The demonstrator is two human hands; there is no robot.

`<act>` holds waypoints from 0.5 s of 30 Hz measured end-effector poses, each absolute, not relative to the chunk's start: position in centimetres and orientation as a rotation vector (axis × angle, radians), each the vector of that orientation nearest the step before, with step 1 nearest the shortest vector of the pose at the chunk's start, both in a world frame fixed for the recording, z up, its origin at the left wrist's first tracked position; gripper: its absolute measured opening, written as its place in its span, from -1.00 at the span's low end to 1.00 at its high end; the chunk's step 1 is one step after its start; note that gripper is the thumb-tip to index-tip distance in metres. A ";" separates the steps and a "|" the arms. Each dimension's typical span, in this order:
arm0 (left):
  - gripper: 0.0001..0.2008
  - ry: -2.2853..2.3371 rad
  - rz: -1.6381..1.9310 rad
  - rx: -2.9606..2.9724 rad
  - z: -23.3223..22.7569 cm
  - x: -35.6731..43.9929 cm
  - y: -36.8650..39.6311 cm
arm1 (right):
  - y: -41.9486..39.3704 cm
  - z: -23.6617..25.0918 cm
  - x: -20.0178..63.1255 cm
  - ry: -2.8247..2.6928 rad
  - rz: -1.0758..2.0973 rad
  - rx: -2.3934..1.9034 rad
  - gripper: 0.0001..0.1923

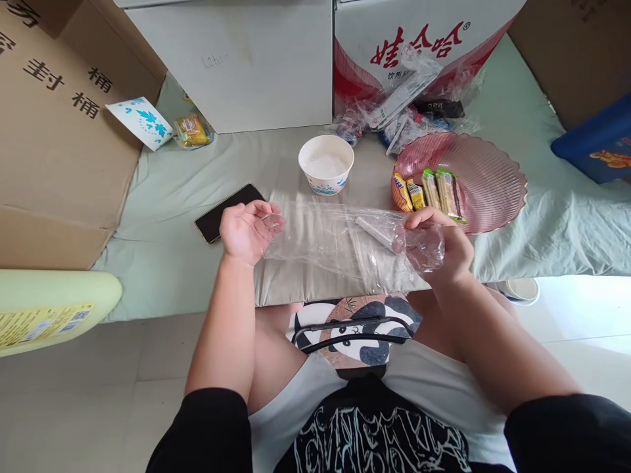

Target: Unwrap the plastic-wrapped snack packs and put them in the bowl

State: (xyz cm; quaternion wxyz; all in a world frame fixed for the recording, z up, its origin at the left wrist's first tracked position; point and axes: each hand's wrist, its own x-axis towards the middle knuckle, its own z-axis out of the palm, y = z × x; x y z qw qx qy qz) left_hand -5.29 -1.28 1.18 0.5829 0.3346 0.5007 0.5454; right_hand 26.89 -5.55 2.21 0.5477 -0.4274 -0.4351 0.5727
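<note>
Clear plastic bag (335, 240) stretched between our hands: right hand (441, 246) pinching its 3 o'clock end, left hand (249, 230) open-palmed touching the 9 o'clock edge; paper bowl (326, 164) at 12.

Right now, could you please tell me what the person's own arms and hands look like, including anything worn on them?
Both forearms are bare. The left hand and right hand wear no gloves, and no rings, watch or bracelet show. Each upper arm ends in a loose black short sleeve: the left sleeve and right sleeve. The fingers are bare, with no markings visible.
</note>
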 end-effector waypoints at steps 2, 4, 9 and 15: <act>-0.61 1.164 1.238 0.804 1.1 -5.3 -1.4 | -5.4 2.2 26.7 -1.021 1.389 -0.954 -0.47; -0.60 1.187 1.180 0.857 1.2 -5.3 -1.6 | -5.4 2.1 26.5 -1.040 1.382 -0.956 -0.48; -0.57 1.129 1.173 0.830 1.6 -6.2 -1.9 | -6.7 2.3 27.4 -1.082 1.585 -0.885 -0.57; -0.59 1.000 0.931 0.796 1.4 -6.0 -1.6 | -6.5 1.8 26.7 -0.885 2.091 -0.747 -0.45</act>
